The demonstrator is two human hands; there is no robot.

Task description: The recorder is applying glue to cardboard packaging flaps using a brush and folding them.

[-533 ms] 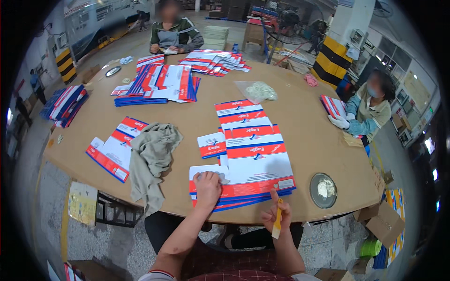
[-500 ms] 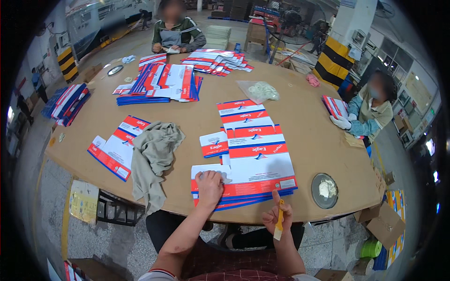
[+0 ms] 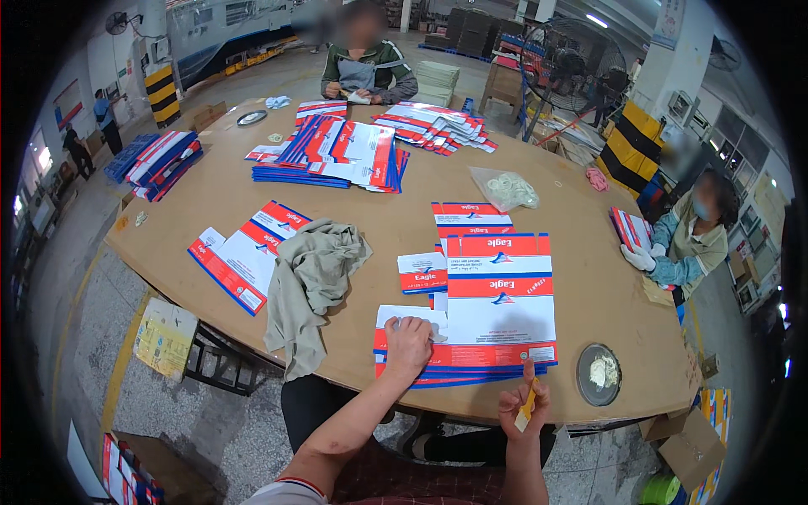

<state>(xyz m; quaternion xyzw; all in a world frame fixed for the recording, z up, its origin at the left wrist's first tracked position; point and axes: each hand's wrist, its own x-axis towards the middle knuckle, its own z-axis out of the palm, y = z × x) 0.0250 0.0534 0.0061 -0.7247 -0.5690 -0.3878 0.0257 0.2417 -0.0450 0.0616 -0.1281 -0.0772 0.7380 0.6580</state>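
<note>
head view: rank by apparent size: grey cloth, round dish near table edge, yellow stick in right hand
1. grey cloth
2. round dish
3. yellow stick, smallest, though partly hidden by the right hand.

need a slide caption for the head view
Left hand presses a stack of red, white and blue flat cartons; right hand holds a yellow stick.

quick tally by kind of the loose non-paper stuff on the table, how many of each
crumpled grey-green cloth: 1
round dark metal dish of white paste: 1
clear plastic bag of pale rings: 1
small pink item: 1
round shiny plate at the far edge: 1
total: 5
</note>
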